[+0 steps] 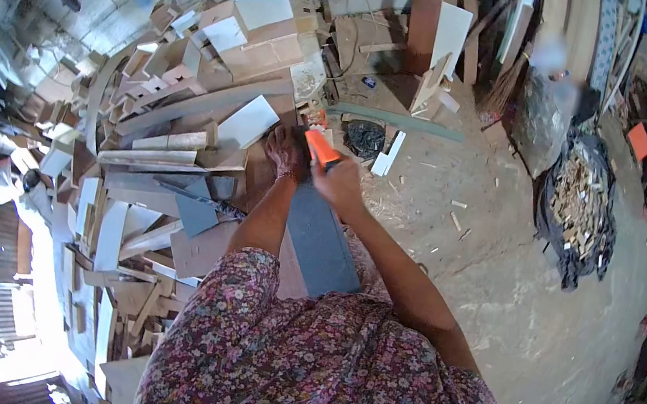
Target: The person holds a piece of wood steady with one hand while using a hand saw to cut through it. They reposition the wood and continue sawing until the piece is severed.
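Note:
My left hand (284,154) lies flat with its fingers spread, pressing on a brown board near a white offcut (249,122). My right hand (340,186) is wrapped round the handle of what looks like a handsaw (320,149), orange with a black part at the grip. Its blade is hard to make out, pointing away from me. Below both hands a long grey board (323,240) runs back toward my body. My right hand is just right of the left one, over the board's far end.
Piled wood offcuts (184,66) fill the left side. A black plastic bag (365,138) and a white L-shaped piece (388,155) lie on the floor ahead. Wood scraps fill a dark sack (577,204) at right. Tall planks (425,15) lean on the back wall. Sawdust covers the nearby floor.

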A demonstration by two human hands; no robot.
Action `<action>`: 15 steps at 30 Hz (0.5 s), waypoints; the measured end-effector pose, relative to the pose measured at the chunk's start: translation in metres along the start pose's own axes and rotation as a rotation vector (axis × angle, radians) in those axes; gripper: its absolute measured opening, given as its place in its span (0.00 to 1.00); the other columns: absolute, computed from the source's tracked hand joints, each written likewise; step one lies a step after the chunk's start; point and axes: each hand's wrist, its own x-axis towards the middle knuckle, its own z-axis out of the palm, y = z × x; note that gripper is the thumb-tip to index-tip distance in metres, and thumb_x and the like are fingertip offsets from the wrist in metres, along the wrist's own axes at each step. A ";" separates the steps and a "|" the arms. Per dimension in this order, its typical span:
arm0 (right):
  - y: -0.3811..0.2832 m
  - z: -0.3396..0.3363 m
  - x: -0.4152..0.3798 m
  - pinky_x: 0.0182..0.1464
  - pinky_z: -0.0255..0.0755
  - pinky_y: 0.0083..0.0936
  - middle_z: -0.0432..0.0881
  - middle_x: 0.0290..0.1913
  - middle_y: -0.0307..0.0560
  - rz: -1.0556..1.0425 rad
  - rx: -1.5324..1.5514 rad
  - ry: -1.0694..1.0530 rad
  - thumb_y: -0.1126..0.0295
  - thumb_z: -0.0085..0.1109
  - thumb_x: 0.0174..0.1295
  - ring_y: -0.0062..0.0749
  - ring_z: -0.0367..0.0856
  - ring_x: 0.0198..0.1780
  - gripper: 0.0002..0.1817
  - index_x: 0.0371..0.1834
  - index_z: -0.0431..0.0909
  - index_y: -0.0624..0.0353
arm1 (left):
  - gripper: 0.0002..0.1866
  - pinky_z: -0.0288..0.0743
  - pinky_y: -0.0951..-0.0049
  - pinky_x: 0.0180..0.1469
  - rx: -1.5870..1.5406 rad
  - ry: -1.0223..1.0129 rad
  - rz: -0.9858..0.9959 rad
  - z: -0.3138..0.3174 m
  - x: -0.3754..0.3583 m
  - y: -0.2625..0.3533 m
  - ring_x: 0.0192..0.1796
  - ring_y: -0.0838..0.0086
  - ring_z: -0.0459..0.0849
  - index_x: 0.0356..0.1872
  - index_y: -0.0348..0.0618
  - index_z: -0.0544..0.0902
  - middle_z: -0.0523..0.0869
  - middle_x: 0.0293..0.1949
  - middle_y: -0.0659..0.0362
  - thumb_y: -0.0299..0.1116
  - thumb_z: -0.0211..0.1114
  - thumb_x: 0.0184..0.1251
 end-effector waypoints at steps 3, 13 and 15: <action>0.003 -0.014 0.003 0.33 0.72 0.42 0.78 0.25 0.63 0.143 0.298 -0.126 0.61 0.58 0.51 0.56 0.78 0.30 0.17 0.29 0.76 0.68 | 0.17 0.54 0.56 0.61 0.165 -0.260 0.033 -0.008 0.007 0.003 0.59 0.58 0.64 0.46 0.44 0.75 0.70 0.52 0.52 0.36 0.52 0.56; -0.022 -0.074 -0.050 0.31 0.71 0.31 0.79 0.25 0.59 0.168 0.444 -0.182 0.70 0.58 0.54 0.41 0.82 0.31 0.11 0.34 0.74 0.69 | 0.16 0.58 0.56 0.58 -0.018 0.086 0.018 -0.007 -0.002 0.010 0.55 0.59 0.66 0.47 0.45 0.73 0.70 0.47 0.54 0.34 0.51 0.56; -0.043 -0.103 -0.055 0.31 0.71 0.30 0.79 0.25 0.58 0.188 0.408 -0.258 0.70 0.58 0.54 0.39 0.82 0.30 0.11 0.35 0.75 0.68 | 0.16 0.59 0.58 0.56 -0.022 0.259 0.086 0.000 -0.010 0.009 0.52 0.61 0.68 0.46 0.47 0.73 0.71 0.44 0.57 0.31 0.51 0.54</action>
